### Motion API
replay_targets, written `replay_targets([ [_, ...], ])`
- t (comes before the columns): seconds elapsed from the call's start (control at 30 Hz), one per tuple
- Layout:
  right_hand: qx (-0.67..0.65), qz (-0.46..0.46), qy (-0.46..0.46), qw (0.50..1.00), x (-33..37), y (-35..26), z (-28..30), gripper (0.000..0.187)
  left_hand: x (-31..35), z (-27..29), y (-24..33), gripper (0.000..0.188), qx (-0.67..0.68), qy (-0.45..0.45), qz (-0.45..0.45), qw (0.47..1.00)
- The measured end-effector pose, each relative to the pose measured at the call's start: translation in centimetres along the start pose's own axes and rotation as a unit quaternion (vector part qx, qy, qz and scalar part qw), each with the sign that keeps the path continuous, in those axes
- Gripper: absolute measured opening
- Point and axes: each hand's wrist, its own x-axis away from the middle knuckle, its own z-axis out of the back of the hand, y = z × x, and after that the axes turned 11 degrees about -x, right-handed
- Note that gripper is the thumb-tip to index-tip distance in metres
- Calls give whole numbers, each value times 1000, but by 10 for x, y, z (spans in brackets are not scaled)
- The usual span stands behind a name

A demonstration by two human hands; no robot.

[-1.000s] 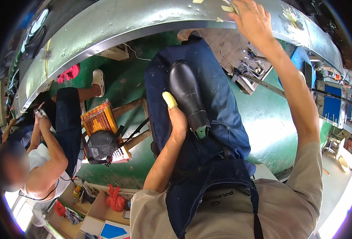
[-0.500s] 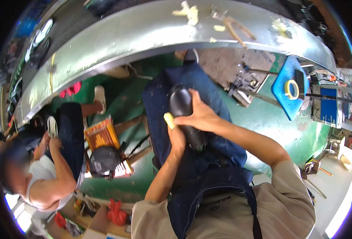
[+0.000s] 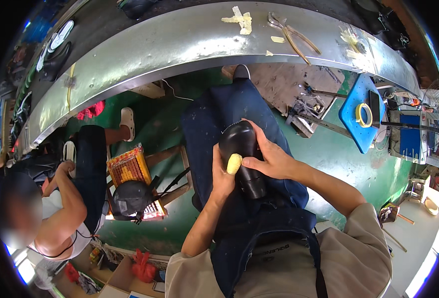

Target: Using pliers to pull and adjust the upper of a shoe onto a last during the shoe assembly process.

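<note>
Above my apron-covered lap [image 3: 209,114] I hold a black shoe [image 3: 239,140], its smooth rounded end pointing away from me and its narrower end toward my body. My left hand [image 3: 222,175] grips its left side, the thumb covered by a yellow wrap [image 3: 234,164] and lying over the top. From the right, my right hand [image 3: 273,160] is closed round the shoe, with fingers along its far side and the thumb tip beside the yellow wrap. The shoe's underside is hidden.
A metal-edged bench [image 3: 179,42] spans the front, bearing pincers [image 3: 293,38] and yellow tape scraps [image 3: 239,20]. At right, a blue board [image 3: 356,130] carries a tape roll [image 3: 363,114]. A co-worker [image 3: 63,198] sits at left, near a beaded seat [image 3: 128,168] with a black cap-like item [image 3: 131,198].
The shoe has come nearer to me and slightly right, and both hands moved with it. My left thumb now lies over its top. The co-worker's head and arms have shifted a little.
</note>
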Motion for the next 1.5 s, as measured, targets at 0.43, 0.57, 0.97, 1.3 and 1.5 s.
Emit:
replay_targets([
  [0.43, 321, 197, 309, 873, -56, -40, 119, 24, -92, 5, 49, 46, 69, -137, -8, 988],
  [0.57, 540, 152, 422, 712, -116, -2, 185, 38, -81, -3, 68, 50, 110, -159, -45, 980],
  [0.97, 373, 61, 351, 857, -44, -9, 196, 39, -96, 10, 61, 38, -150, -127, -157, 968],
  [1.3, 444, -87, 527, 719, 3, -20, 387, 39, -94, 8, 65, 46, -331, -71, -271, 901],
  [1.5, 493, -198, 402, 746, -15, 3, 432, 40, -84, 18, 64, 45, -270, -81, -131, 950],
])
